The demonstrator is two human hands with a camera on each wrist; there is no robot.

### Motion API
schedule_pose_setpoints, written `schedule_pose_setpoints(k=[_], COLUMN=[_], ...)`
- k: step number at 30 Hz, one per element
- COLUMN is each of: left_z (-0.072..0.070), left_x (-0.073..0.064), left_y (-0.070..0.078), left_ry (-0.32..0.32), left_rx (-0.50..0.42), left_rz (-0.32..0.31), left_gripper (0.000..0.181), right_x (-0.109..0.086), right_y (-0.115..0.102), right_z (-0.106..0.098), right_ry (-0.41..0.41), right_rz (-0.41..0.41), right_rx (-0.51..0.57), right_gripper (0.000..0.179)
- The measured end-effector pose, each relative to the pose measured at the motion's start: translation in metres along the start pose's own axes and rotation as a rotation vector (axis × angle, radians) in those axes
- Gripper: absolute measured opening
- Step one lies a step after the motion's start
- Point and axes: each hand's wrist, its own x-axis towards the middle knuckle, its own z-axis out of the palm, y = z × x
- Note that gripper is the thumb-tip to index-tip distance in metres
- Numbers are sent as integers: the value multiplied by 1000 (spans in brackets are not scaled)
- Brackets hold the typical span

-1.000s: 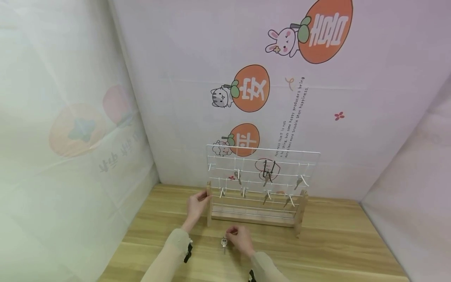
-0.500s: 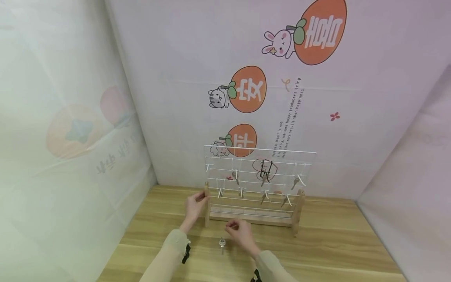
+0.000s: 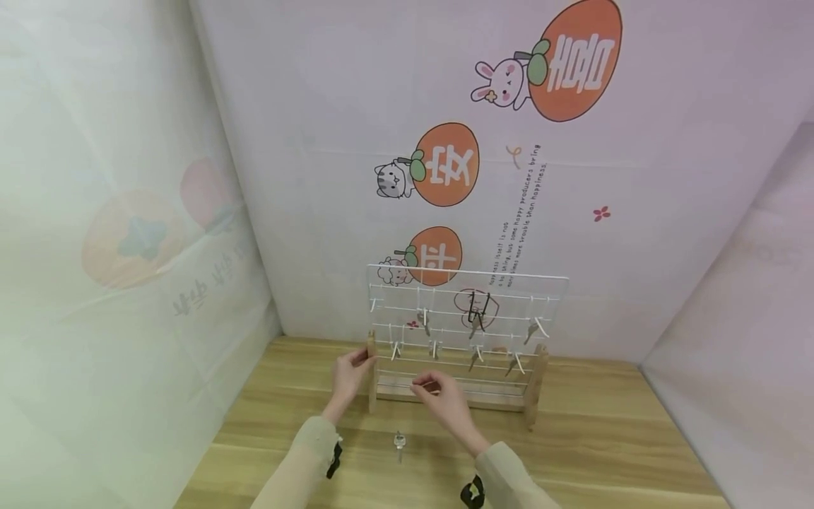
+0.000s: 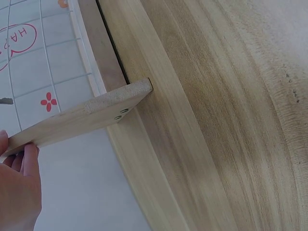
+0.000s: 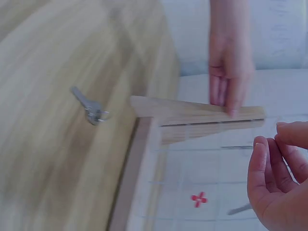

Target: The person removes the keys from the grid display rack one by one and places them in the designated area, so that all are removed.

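Observation:
My left hand (image 3: 348, 373) holds the left wooden upright (image 3: 372, 375) of a white wire rack (image 3: 467, 272). In the left wrist view, thumb and fingers lie on either side of this board. Several keys hang from the rack's hooks, one of them a key (image 3: 531, 329) at the right. My right hand (image 3: 448, 403) is raised before the rack's lower wires, its fingers bent and thumb close to the fingertips. In the right wrist view nothing shows between its fingers. On the table, nearer the person, lies a silver key (image 5: 89, 106) with a small ring.
The rack's wooden base bar (image 3: 483, 401) joins two uprights on the wood-grain table (image 3: 598, 438). A black hook (image 3: 478, 311) stands out among white ones. A white hook (image 3: 375, 304) at the upper left shows no key. Printed cloth walls (image 3: 331, 212) enclose the back and sides.
My right hand has moved from beside the key on the table up and forward to the rack. The key stays on the table. My left hand keeps its hold on the upright.

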Motion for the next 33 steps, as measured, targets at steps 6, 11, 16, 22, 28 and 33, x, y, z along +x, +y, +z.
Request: schedule_pose_setpoints(k=[6, 11, 16, 22, 28, 33], left_z=[1, 2, 2, 1, 1, 2], left_x=[0, 0, -1, -2, -2, -1], left_y=[-1, 0, 0, -1, 0, 1], left_ry=[5, 6, 5, 3, -3, 2], left_rx=[5, 9, 13, -4, -9, -9], left_rz=[-2, 6, 20, -2, -6, -14], left_gripper=[33, 33, 32, 33, 34, 34], right_x=[10, 19, 28, 36, 44, 50], right_y=[-16, -27, -35, -42, -43, -43], right_z=[-14, -25, -33, -34, -33, -32], right_ry=[50, 122, 194, 212, 245, 271], right_rz=[-18, -73, -117, -107, -119, -120], right_rx=[41, 52, 44, 85, 95, 84], right_gripper=[7, 7, 9, 16, 17, 18])
